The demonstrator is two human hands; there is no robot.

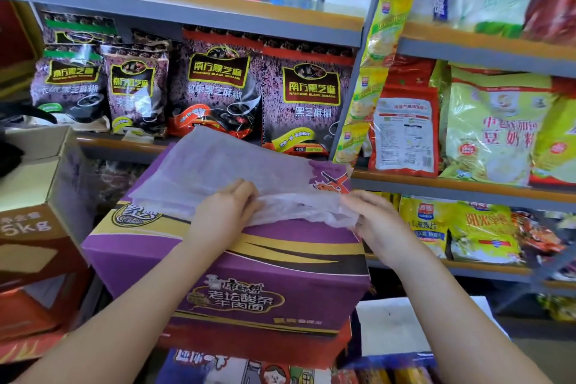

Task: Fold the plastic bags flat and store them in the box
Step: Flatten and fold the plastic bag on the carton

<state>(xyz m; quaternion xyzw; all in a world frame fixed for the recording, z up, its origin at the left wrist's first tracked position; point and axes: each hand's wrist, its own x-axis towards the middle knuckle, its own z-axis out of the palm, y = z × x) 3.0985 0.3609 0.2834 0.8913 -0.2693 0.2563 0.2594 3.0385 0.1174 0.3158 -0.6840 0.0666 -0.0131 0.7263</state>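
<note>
A thin, translucent white plastic bag (237, 165) lies spread over the top of a closed purple carton (265, 274) in the middle of the view. My left hand (223, 212) pinches the bag's near edge at its middle, fingers curled over the film. My right hand (371, 218) grips the bunched near-right corner of the bag, where the film is crumpled. The far part of the bag lies fairly flat, with a fold line running across it.
An open brown cardboard box (37, 184) marked 5 kg stands at the left. Grey shelves (218, 19) behind hold dark sesame-paste packs (215, 87) and yellow food bags (492, 128). More cartons lie below the purple one, with a white sheet (396, 327) at lower right.
</note>
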